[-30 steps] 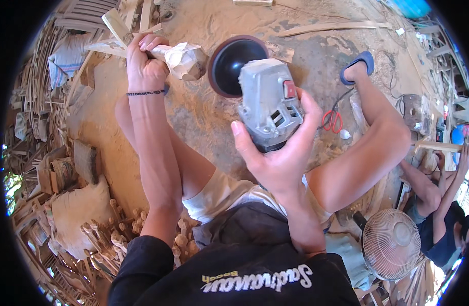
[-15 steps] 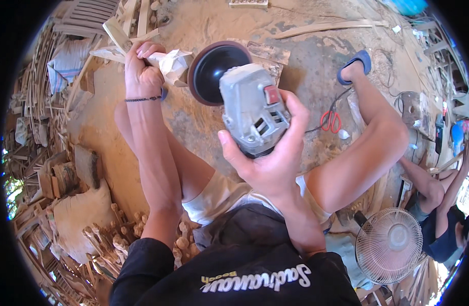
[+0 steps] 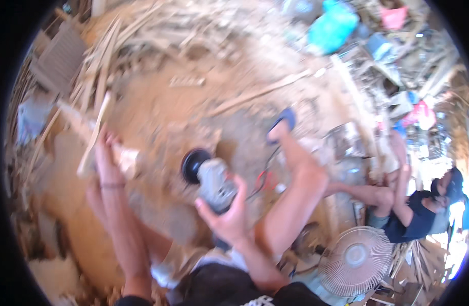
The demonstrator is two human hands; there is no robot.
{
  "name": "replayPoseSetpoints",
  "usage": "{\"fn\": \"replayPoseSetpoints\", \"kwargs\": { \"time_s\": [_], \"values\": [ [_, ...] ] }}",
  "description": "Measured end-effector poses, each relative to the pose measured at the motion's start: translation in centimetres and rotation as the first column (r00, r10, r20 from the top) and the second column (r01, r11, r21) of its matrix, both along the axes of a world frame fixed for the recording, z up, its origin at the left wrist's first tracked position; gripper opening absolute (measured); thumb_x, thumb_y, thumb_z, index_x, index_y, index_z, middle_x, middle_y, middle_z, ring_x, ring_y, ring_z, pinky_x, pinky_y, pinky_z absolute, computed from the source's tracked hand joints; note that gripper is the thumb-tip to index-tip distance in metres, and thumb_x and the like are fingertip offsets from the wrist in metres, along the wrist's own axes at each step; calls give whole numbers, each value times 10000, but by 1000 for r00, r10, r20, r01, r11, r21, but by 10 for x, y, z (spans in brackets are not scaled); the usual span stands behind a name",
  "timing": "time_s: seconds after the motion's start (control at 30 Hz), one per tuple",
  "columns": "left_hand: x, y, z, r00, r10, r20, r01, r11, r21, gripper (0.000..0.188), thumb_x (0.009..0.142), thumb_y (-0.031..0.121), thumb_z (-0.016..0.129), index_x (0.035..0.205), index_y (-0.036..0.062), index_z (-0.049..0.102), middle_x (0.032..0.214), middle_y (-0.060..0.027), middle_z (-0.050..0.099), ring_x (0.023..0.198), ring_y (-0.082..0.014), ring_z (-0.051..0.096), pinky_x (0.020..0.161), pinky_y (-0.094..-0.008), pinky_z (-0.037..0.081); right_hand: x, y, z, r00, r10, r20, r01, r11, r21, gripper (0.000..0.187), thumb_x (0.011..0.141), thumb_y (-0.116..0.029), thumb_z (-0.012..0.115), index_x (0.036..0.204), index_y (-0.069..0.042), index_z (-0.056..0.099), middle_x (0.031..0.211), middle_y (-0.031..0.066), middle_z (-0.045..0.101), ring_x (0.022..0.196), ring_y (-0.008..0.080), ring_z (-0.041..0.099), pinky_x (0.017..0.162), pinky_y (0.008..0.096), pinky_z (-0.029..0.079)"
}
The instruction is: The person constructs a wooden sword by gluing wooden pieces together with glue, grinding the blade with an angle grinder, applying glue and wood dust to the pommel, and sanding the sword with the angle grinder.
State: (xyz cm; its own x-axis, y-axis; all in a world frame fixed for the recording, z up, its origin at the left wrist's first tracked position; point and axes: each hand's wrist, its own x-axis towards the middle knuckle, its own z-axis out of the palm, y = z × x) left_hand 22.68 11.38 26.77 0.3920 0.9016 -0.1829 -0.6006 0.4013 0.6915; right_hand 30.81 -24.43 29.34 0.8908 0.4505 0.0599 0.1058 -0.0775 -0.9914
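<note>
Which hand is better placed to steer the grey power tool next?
Probably the right hand: it grips the grey power tool carrying the round black disc. The left hand appears occupied, holding a pale, chunky wooden piece.

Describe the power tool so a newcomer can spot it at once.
Start at the person's bent right leg. Just left of it, over the dusty floor, the right hand holds the power tool. Grey, with a round black disc, it stands apart from the pale wood in the left hand.
</note>
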Motion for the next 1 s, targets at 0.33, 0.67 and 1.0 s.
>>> {"fn": "replayPoseSetpoints", "kwargs": {
  "time_s": [0.33, 0.67, 1.0],
  "values": [
    [-2, 31, -39, 988, -118, -100, 80, 943, -324, 283, 1025, 180, 556, 768, 158, 441, 650, -3, 430, 580, -162, 446, 578, -321, 435, 1, -5, 18, 992, -6, 127, 11, 999, -39, 864, 844, -237, 935, 1469, 22, 398, 1331, 185, 561, 1206, 242, 601, 1045, 389, 503],
    [4, -19, 29, 999, 0, 33, 13, 921, -389, 159, 880, 83, 605, 926, 86, 453, 675, 13, 447, 509, -107, 444, 452, -260, 390, -10, -8, 40, 985, 103, 139, -95, 993, -67, 858, 860, -149, 900, 1502, 31, 359, 1379, 177, 504, 1240, 256, 551, 1086, 399, 458],
    [16, -44, 41, 973, 26, -228, -80, 970, -231, 137, 799, -26, 532, 699, 44, 469, 613, -53, 461, 490, -135, 448, 468, -317, 351, -26, 24, 74, 954, 231, 192, -221, 973, -71, 879, 826, -119, 910, 1516, 17, 382, 1424, 173, 461, 1346, 273, 473, 1183, 408, 360]
  ]
}}
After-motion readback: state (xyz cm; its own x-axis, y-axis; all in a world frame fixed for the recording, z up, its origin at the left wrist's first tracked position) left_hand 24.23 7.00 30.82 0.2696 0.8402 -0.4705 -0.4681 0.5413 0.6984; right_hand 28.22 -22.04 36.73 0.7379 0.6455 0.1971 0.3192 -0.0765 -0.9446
